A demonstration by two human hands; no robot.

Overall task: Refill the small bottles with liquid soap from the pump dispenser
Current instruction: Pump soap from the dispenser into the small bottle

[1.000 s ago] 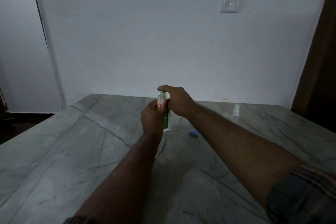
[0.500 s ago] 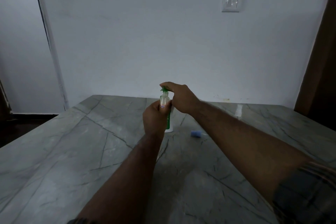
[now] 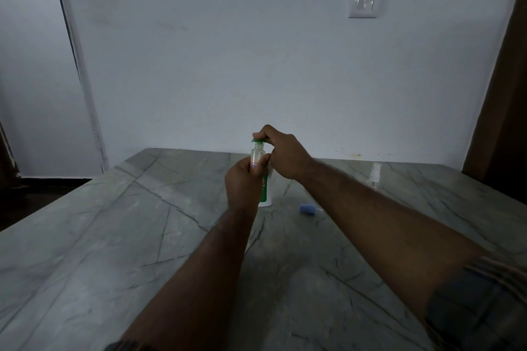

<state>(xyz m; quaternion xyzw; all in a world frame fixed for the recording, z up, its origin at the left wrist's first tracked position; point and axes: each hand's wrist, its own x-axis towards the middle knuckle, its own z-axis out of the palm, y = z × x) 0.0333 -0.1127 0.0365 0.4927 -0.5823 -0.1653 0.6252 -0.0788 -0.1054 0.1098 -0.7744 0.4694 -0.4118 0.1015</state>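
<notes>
Toward the far edge of the grey veined stone worktop, about midway along it, the left hand is wrapped around a small clear glass bottle with a red-and-white label, lifting its open neck right under the spout of the white and green plastic pump dispenser. The right hand is curled over the dispenser's green pump head, fingers on top of it. The dispenser itself stands on the worktop behind the left hand, mostly hidden by it.

The step in hand looks like the filling stroke: bottle mouth aligned under the nozzle, pump ready to be pressed. The bottle looks nearly empty, though the dim light makes its level hard to read. The next move likely calls for a slow, straight push down while the left hand keeps the narrow neck exactly under the spout, since any drift would send soap down the outside.

A small blue cap lies just right of the dispenser, and a second clear bottle stands further right, nearer the far edge. The near half of the worktop gives plenty of room to set filled bottles down.
</notes>
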